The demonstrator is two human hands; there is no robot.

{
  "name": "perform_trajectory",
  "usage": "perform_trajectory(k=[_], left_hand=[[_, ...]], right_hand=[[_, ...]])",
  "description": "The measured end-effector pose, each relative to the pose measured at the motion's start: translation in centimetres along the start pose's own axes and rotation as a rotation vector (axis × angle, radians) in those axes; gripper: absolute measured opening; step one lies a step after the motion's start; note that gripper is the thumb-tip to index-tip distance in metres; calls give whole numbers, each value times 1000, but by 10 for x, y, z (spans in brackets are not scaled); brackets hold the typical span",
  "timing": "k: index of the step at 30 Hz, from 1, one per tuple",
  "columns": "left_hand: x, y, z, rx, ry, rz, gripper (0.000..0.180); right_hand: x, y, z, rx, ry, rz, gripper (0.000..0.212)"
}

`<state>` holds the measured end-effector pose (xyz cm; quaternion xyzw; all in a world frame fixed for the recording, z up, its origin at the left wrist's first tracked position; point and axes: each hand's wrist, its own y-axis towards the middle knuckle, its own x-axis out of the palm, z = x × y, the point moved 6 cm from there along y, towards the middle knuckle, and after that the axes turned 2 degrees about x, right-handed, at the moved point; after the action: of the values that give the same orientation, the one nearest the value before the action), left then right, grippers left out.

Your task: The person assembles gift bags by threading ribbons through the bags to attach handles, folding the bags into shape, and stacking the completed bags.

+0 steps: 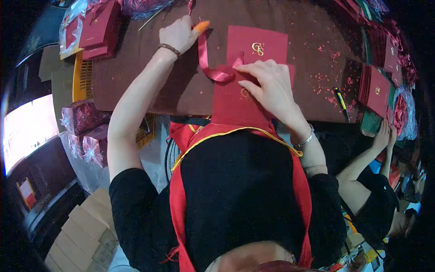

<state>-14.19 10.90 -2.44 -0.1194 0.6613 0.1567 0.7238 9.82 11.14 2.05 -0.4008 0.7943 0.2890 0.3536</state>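
Overall, one brown-covered table (312,18) spans the upper field, and one co-worker's arms (360,165) reach in at its right edge. At least two flat red pieces (265,38), each bearing one gold emblem, lie on the cloth before the person, the nearer reaching the table edge; their emblems face up, and the pair extends away from the body. Two hands are at work. The left hand (178,34) lies far forward on an outstretched arm, curled around the ribbon, one digit in an orange cover (201,26) pointing right. The right hand (269,84) bends inward, palm down over the nearer piece, forefinger touching the ribbon, thumb slightly apart; whether it pinches cannot be told. One pink ribbon (203,52) runs lengthwise toward the body, then curves right to that forefinger. One yellow-and-black pen (341,103) lies obliquely at right.
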Motion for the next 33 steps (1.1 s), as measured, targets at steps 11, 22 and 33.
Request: perform_trajectory(k=[11,22,33], left_hand=[[-30,-23,66,199,-1029,-218,11],[-14,-65,104,284,-882,-575,20],[-11,-76,104,367,-896,-415,19]], right_hand=[[3,-6,21,136,154,59,39],[-22,-13,28,117,120,-79,27],[1,-38,59,536,551,-212,32]])
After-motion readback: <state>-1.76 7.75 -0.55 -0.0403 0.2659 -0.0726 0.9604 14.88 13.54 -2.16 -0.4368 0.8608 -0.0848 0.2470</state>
